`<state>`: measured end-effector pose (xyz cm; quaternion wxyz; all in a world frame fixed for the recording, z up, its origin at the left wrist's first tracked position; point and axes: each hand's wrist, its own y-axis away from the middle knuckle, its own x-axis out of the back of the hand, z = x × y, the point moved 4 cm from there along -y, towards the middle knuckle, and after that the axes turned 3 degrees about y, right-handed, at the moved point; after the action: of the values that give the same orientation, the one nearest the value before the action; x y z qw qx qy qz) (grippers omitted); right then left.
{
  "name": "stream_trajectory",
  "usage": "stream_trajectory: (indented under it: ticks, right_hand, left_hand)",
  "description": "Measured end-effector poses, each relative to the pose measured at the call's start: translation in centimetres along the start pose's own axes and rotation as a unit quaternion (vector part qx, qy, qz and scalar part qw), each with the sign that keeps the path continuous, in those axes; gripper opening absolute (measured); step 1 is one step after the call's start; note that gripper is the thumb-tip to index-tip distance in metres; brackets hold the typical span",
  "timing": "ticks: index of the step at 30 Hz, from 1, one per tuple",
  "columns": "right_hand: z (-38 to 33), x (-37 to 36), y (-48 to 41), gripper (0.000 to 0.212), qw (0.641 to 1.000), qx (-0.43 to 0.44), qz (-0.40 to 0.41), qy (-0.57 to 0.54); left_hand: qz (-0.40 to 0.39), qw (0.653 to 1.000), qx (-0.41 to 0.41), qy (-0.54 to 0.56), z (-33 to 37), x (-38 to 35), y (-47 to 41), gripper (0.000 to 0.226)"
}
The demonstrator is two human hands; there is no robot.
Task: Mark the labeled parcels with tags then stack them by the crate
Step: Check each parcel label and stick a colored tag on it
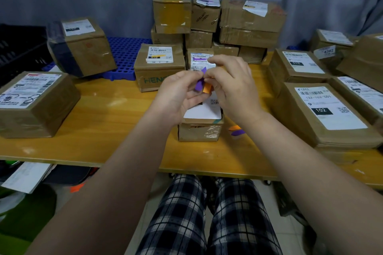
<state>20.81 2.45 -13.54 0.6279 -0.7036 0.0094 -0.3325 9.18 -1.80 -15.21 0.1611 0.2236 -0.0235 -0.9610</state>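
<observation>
1. Both hands are raised over the yellow wooden table [103, 122], directly above the small brown cardboard parcel [200, 132] that stands near the table's front edge. We take this parcel as the clock centre.
2. Our left hand [178, 93] pinches the lower end of the purple paper tag [199, 85] between thumb and forefinger. Our right hand [232, 89] pinches the upper end of the same tag with its fingertips.
3. An orange paper tag [207, 88] lies against the purple one, just under the right thumb. We cannot tell which hand holds it.
4. The parcel's white shipping label [204, 112] faces up, partly hidden by the hands.
5. At 3 o'clock, near the parcel, a loose orange tag [234, 128] and a loose purple tag [238, 132] rest on the table, touching each other.
6. At 12 o'clock stands a stack of brown cardboard parcels [248, 27]. In front of it, one parcel's label carries a purple strip [200, 59].
7. At 11 o'clock lies a blue perforated plastic crate [126, 51]; at 10 o'clock, a black plastic crate [18, 51].
8. At 9 o'clock sits a large labelled brown parcel [35, 105]; at 3 o'clock, a flat brown parcel marked 102 [327, 109].
</observation>
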Motion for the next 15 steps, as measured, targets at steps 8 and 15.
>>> stream_trajectory:
  ticks: [8, 15]
  right_hand:
    - [0.6, 0.5, 0.4, 0.022, 0.998, -0.05, -0.015, -0.034]
    - [1.3, 1.1, 0.0, 0.019, 0.996, -0.068, -0.045, -0.039]
  left_hand:
    - [-0.009, 0.999, -0.002, -0.045, 0.8, -0.6, -0.2, 0.013]
    - [-0.007, 0.99, -0.015, -0.14, 0.4, -0.8, 0.1, 0.012]
